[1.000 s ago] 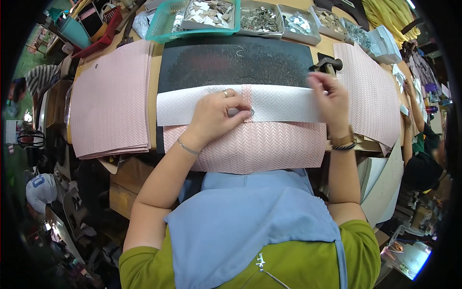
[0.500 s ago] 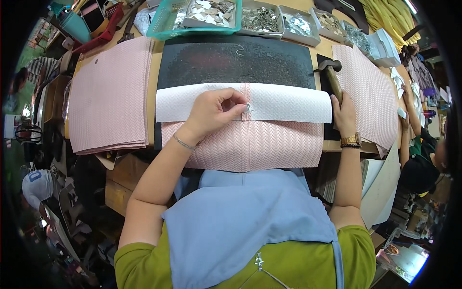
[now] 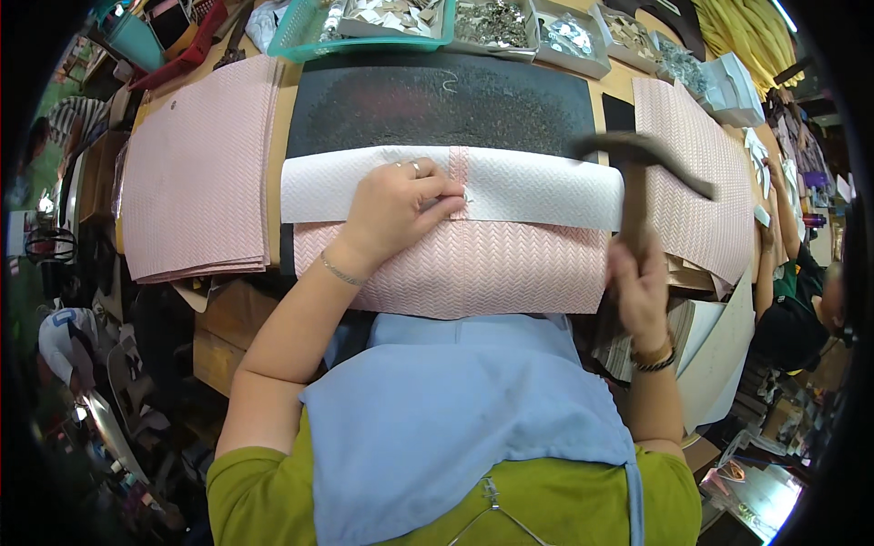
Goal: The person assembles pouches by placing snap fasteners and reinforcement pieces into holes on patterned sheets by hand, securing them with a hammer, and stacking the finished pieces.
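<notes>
A pink sheet with a woven pattern (image 3: 528,268) lies before me, its far part folded over so the white backing (image 3: 546,187) faces up. A pink seam strip (image 3: 459,162) crosses the fold near its middle. My left hand (image 3: 387,209) rests on the backing, thumb and fingers pinched at a small metal piece (image 3: 468,196) on that strip; the fingers hide part of it. To the right, my right hand (image 3: 641,289) grips a hammer (image 3: 635,205) by its wooden handle. The hammer is raised, its head blurred above the sheet's right end.
Under the fold's far edge lies a dark, worn board (image 3: 437,109). Pink sheets are stacked at left (image 3: 196,182) and right (image 3: 696,182). Along the back stand a teal basket (image 3: 309,36) and boxes of small metal parts (image 3: 569,41). Another person's arm (image 3: 783,209) reaches in at far right.
My right hand has lifted the hammer off the table and drawn back toward me. My left hand's fingers have closed lower around the small metal piece.
</notes>
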Available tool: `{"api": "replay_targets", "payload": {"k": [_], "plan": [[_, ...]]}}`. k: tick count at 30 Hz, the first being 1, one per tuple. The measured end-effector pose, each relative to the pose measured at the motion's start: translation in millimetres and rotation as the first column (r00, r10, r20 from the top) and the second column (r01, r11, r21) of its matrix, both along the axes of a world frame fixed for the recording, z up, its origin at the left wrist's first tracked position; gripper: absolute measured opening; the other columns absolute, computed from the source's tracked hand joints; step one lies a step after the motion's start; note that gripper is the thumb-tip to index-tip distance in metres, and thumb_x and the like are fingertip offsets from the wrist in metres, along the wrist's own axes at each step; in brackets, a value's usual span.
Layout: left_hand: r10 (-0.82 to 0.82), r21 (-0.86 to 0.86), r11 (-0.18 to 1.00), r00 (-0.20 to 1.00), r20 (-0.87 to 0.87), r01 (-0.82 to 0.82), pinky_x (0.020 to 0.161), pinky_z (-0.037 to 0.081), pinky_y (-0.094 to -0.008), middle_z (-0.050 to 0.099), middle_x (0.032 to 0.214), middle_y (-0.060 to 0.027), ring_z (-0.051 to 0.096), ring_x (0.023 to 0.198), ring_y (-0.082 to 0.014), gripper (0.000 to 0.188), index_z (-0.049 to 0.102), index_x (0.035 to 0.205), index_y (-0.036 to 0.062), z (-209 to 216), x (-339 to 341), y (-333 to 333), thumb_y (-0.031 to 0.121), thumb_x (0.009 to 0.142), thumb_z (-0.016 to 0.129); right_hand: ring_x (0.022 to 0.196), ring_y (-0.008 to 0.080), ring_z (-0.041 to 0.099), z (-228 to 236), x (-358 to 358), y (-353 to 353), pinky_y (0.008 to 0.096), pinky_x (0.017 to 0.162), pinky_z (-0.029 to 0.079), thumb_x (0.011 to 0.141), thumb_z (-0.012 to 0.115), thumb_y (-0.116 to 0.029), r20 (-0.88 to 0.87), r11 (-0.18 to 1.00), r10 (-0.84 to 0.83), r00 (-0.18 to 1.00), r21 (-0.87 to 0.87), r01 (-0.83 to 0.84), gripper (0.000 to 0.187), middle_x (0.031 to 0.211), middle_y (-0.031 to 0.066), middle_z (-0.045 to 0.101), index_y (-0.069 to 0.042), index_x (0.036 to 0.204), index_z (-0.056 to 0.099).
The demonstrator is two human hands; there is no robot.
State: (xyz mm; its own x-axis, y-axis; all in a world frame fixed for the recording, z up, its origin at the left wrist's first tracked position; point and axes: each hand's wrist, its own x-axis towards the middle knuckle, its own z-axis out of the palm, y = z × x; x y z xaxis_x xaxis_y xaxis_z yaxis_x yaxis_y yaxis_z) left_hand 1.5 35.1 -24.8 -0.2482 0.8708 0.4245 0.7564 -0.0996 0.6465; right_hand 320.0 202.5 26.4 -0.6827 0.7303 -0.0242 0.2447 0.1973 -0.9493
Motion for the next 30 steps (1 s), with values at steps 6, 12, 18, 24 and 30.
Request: {"api": "replay_targets", "payload": {"k": [6, 12, 18, 24, 30], "plan": [[0.041, -0.039, 0.999, 0.996, 0.082, -0.038, 0.063, 0.052, -0.0325, 0.071, 0.087, -0.0033, 0.067, 0.072, -0.0211, 0.013, 0.082, 0.095, 0.0109, -3, -1, -3, 0.017, 0.084, 0.085, 0.139, 0.0274, 0.057, -4, -24, -47, 0.0332, 0.115, 0.04, 0.101, 0.062, 0.002, 0.157, 0.94, 0.27, 0.95, 0.171, -0.296, 0.067, 0.153, 0.0213, 0.056, -0.001, 0.163, 0.036], [0.043, -0.066, 0.997, 0.999, -0.002, -0.043, 0.065, 0.052, -0.0325, 0.068, 0.086, -0.0037, 0.066, 0.072, -0.022, 0.013, 0.081, 0.094, 0.0096, 2, -2, -6, 0.015, 0.083, 0.086, 0.13, 0.0284, 0.064, -9, -25, -46, 0.0334, 0.109, 0.047, 0.1, 0.063, 0.002, 0.138, 0.909, 0.259, 0.956, 0.299, -0.29, 0.064, 0.145, 0.0213, 0.062, -0.004, 0.161, 0.042], [0.05, -0.07, 0.996, 0.998, 0.048, -0.046, 0.068, 0.053, -0.0341, 0.069, 0.088, -0.0041, 0.068, 0.076, -0.0233, 0.013, 0.082, 0.095, 0.0105, -2, -3, -7, 0.016, 0.083, 0.085, 0.115, 0.0321, 0.069, -6, -38, -46, 0.0357, 0.1, 0.052, 0.098, 0.064, 0.003, 0.229, 0.874, 0.297, 0.927, 0.326, -0.361, 0.067, 0.128, 0.0232, 0.068, -0.008, 0.161, 0.044], [0.059, -0.026, 0.998, 0.998, 0.023, -0.058, 0.067, 0.055, -0.0385, 0.072, 0.087, -0.0039, 0.07, 0.074, -0.0264, 0.011, 0.081, 0.09, 0.0131, -4, -4, -6, 0.023, 0.085, 0.083, 0.099, 0.0351, 0.069, -3, -44, -42, 0.0391, 0.088, 0.054, 0.098, 0.065, 0.002, 0.242, 0.862, 0.307, 0.921, 0.34, -0.377, 0.067, 0.116, 0.0219, 0.069, -0.013, 0.161, 0.045], [0.025, -0.075, 0.997, 0.994, 0.108, -0.017, 0.07, 0.054, -0.0351, 0.071, 0.088, -0.0057, 0.069, 0.078, -0.0257, 0.012, 0.081, 0.093, 0.0095, -2, -5, -5, 0.014, 0.083, 0.086, 0.081, 0.0337, 0.063, 4, -44, -34, 0.043, 0.075, 0.051, 0.095, 0.063, 0.005, 0.253, 0.804, 0.327, 0.911, 0.431, -0.408, 0.072, 0.095, 0.0174, 0.062, -0.016, 0.161, 0.045]]}}
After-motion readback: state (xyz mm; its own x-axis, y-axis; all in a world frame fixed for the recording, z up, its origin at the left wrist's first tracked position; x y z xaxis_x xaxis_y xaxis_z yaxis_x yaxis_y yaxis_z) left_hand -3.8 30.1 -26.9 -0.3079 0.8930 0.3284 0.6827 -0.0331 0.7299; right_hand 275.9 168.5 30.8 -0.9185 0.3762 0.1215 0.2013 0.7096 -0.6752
